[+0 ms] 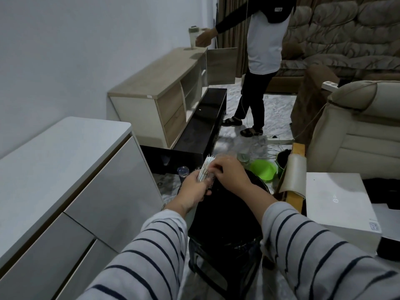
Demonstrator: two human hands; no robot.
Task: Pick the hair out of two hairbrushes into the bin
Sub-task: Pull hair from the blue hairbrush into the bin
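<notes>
Because the hairbrush (54,168) is held directly over the far rim of the bin (218,204), any hair pulled free should fall into the black liner without the hands having to travel. The left hand (194,189) is closed around the lower part of the brush, and the brush's long axis runs up and away from that hand, tilted slightly to the right, with the pale head at the far end. The right hand (229,172) lies just to the right of the head, touching it, with its fingers curled in against the bristle side. Whether those fingers have a tuft of hair pinched cannot be determined; the hair itself is too small to resolve. A dark, bristled shape shows between the two hands below the pale head; it may be the second brush, but this cannot be confirmed.

The right hand is the working hand and is nearer the bristles; the left hand serves as the holder. The coming move is judged to be a short pull to the right and downward, ending with release above the bin opening.
</notes>
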